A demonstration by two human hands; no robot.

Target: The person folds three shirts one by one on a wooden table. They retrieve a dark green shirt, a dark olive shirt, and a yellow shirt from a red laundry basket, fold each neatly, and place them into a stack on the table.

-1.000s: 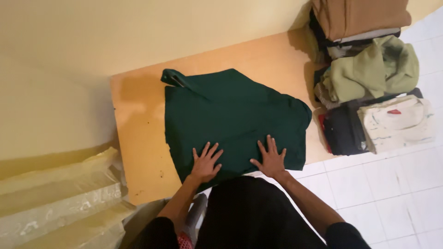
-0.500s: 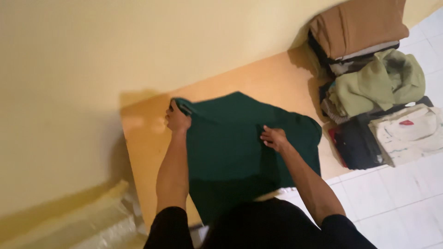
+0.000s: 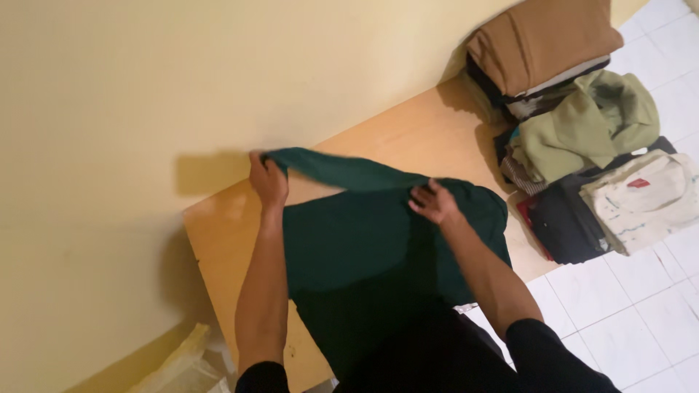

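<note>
- A plain pale yellow wall (image 3: 145, 80) fills the upper left of the view, unmarked and evenly lit.
- A light wooden desk (image 3: 408, 138) stands flush against it, its top a warm orange-tan, with soft shadows falling on the wall and the wood.
- White floor tiles (image 3: 633, 306) with thin grey joints cover the lower right.
- Stacked folded clothes (image 3: 575, 94) sit at the desk's far end, brown on top, olive, black and cream beside.
- Crumpled clear plastic sheeting (image 3: 186, 364) lies low beside the desk, at the bottom left.
</note>
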